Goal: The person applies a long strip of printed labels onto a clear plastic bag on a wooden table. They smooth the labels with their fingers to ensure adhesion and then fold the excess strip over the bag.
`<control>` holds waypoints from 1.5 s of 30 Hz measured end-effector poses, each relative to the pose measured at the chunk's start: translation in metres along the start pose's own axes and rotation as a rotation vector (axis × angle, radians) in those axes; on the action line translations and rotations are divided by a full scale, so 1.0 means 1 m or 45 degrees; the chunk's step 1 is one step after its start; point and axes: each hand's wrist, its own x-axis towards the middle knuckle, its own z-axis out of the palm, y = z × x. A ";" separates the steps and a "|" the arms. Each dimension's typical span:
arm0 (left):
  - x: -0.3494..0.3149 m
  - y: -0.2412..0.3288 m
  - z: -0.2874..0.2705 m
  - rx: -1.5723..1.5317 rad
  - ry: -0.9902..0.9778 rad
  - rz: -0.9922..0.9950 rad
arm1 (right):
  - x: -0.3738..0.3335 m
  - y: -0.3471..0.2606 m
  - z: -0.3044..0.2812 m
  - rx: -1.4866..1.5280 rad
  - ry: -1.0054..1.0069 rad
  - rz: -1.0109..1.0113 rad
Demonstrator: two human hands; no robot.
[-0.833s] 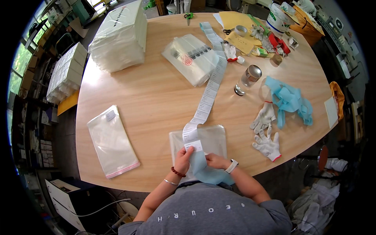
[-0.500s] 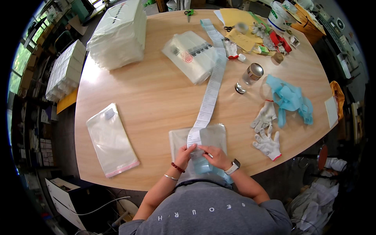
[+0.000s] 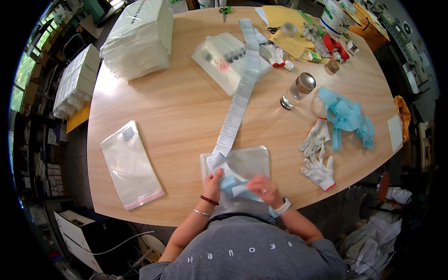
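Left grip pinches the long white-and-blue paper label strip over the clear flat plastic bag; blurred right grip seemingly grasps a small white label. Steady the strip; handle labels by edges.

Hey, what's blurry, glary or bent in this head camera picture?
Head view: the right hand is smeared by motion blur, while the left hand looks sharper; head view: bright glare whitens the table near its upper-left edge; head view: fisheye distortion bows the scene, with black corners.
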 end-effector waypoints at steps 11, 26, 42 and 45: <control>0.000 -0.008 -0.017 0.171 -0.049 -0.023 | 0.028 0.074 -0.016 -0.173 0.241 0.759; -0.003 -0.008 -0.021 0.243 -0.039 0.006 | 0.042 0.087 -0.031 -0.486 0.120 0.453; -0.008 -0.010 -0.010 0.425 -0.270 0.052 | 0.008 0.034 0.029 0.634 -0.264 0.902; -0.009 -0.018 -0.010 0.463 -0.278 0.059 | 0.014 0.026 0.034 0.668 0.133 0.794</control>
